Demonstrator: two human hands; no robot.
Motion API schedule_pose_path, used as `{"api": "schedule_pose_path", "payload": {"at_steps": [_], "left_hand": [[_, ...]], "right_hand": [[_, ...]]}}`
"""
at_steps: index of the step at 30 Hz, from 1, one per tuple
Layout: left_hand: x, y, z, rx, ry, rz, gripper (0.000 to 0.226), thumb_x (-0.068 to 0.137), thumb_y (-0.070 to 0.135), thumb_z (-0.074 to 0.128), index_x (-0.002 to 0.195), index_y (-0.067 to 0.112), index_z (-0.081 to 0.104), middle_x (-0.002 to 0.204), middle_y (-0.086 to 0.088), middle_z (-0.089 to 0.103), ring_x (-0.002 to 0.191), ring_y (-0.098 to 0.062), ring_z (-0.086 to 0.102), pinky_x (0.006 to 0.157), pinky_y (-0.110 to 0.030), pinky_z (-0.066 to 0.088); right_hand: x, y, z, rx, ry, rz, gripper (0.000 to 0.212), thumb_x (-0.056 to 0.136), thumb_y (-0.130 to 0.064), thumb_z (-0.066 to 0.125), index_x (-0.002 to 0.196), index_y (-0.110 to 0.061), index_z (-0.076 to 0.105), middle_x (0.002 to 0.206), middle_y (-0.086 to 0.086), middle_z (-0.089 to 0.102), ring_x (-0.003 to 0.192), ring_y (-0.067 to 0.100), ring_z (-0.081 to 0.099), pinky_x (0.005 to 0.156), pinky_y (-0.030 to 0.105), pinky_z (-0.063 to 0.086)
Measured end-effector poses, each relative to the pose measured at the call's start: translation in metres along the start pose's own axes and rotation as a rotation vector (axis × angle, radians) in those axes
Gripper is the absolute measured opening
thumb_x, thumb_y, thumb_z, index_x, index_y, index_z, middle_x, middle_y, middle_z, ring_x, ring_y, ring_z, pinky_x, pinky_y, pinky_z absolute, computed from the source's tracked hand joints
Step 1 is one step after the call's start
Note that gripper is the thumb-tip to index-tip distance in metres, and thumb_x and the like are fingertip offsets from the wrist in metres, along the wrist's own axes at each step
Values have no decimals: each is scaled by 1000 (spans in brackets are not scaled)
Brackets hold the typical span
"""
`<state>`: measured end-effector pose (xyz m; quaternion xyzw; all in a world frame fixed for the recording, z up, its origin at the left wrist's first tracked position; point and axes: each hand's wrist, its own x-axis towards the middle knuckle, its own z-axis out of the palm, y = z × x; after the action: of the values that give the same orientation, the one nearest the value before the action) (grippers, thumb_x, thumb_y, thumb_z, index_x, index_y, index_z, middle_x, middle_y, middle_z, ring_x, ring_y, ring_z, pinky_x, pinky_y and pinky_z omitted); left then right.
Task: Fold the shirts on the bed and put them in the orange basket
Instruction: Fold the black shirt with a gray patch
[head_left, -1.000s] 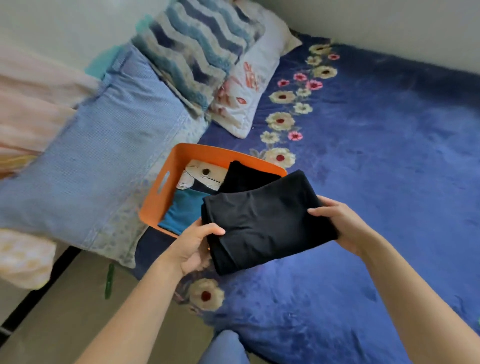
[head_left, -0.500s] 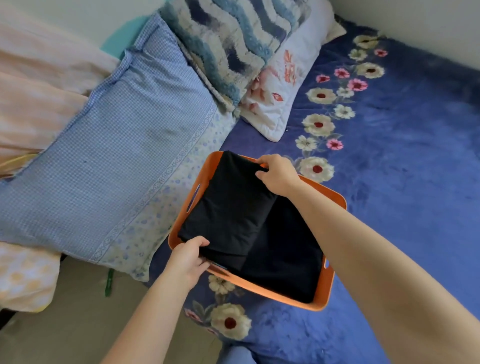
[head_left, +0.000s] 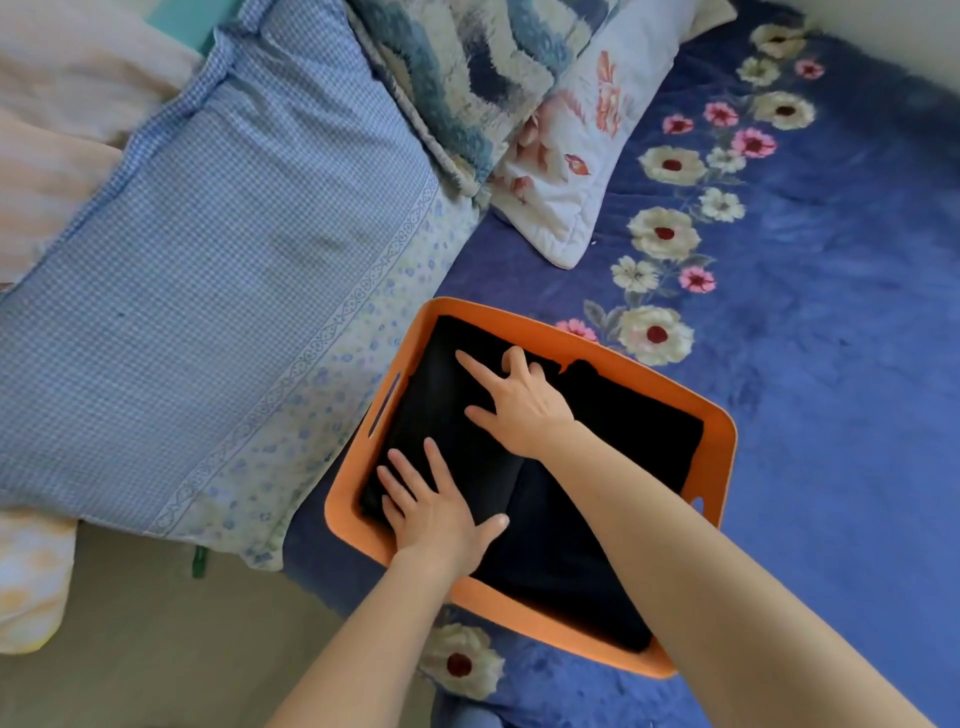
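Observation:
The orange basket (head_left: 719, 447) sits on the blue flowered bedspread near the bed's left edge. A folded black shirt (head_left: 441, 410) lies in its left half, beside another black shirt (head_left: 623, 415) in the right half. My left hand (head_left: 436, 512) lies flat on the near end of the left shirt, fingers straight and spread. My right hand (head_left: 519, 400) presses on the far part of the same shirt with fingers spread. Anything below the black shirts is hidden.
A blue checked pillow (head_left: 208, 291) lies left of the basket, touching its side. A wavy blue cushion (head_left: 467, 73) and a white flowered pillow (head_left: 587, 156) lie behind. The blue bedspread (head_left: 805, 338) stretches right. Floor (head_left: 130, 649) shows at lower left.
One second ago both hands held the folded black shirt above the bed. They lowered it into the basket's left half, let go of its edges, and now lie flat on it.

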<state>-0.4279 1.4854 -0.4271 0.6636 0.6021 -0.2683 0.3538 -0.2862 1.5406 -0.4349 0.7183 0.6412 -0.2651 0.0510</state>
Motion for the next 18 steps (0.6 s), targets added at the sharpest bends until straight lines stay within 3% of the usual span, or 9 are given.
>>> {"api": "schedule_pose_path", "payload": {"at_steps": [6,11,14,18], "left_hand": [[15,1,17,86,2,-62,113,86,71,38,126,6,-45,140,-35,-37,135,-45,-31,114,-49,-9],[19,0,13,107,-50,-71,115,85,71,40,134,5,-41,141,-35,-36,136,-45,-30,114,-49,-9],[9,0,4,104,-64,-44,107,89,66,41,142,6,-31,147,-32,-28,140,-42,-23,115,-48,-4],[-22,6,-2,85,27,93,81,97,46,42,151,11,-7,157,-20,-12,145,-36,-12,117,-47,3]], "right_hand": [[12,3,23,-90,38,18,68,97,-53,37,147,-46,-9,144,10,22,118,28,37,86,34,45],[1,9,10,43,-93,-15,72,96,-45,46,151,-38,0,150,10,16,131,29,28,103,38,34],[-34,14,-2,126,-105,-45,70,95,-36,51,152,-31,11,156,8,15,141,28,18,111,40,31],[-103,28,-6,233,22,38,59,97,-31,49,150,-21,26,152,4,30,141,22,24,109,37,35]]}}
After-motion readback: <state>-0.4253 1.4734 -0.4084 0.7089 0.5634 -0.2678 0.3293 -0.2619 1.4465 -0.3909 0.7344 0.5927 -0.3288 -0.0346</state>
